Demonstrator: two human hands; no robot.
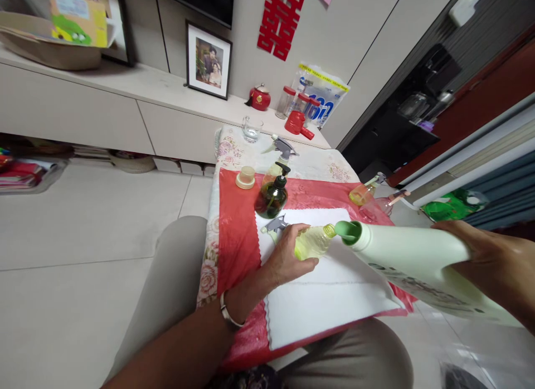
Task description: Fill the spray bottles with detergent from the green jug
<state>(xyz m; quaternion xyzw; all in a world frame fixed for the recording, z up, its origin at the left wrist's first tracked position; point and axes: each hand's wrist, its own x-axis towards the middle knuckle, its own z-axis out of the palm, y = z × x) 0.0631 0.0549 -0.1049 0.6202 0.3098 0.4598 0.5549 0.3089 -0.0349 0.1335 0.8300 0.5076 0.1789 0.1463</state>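
Observation:
My left hand (288, 255) is wrapped round a small clear bottle of yellow liquid (314, 241), its open neck pointing right, over a white cloth (334, 294). My right hand (480, 249) grips a large pale green jug (418, 266), tilted so its green spout (349, 232) almost touches the small bottle's neck. A grey spray head (273, 224) lies on the cloth just left of my left hand.
A dark green pump bottle (273, 197) and a spray bottle (282, 155) stand behind the cloth on a red table cover (238, 222). A cream lid (245, 178), a glass (252, 129), and two small bottles (376, 197) at right. My knees sit under the table.

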